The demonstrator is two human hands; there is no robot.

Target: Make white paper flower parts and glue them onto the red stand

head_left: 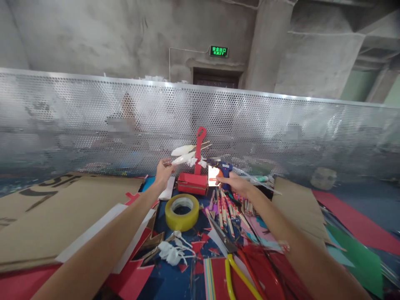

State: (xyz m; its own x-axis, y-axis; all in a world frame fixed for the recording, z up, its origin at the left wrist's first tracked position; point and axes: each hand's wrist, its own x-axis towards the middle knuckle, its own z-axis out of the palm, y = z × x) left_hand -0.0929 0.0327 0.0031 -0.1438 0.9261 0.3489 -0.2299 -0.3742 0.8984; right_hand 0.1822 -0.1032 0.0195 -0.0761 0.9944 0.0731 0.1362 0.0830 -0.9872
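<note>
My left hand is closed, pinching the near end of a white feather-like piece. A second white piece lies just above it, with thin sticks pointing right. Behind them stands a red strip with a looped top, rising from a red box on the table. To the right of the box, my right hand is wrapped round a blue glue gun. Its nozzle points left, toward the white pieces. A bright white patch beside that hand hides what is there.
A yellow tape roll, white paper flowers, scissors and red-marked sticks crowd the table. Cardboard lies left; a green sheet lies right. A perforated metal panel stands across the back.
</note>
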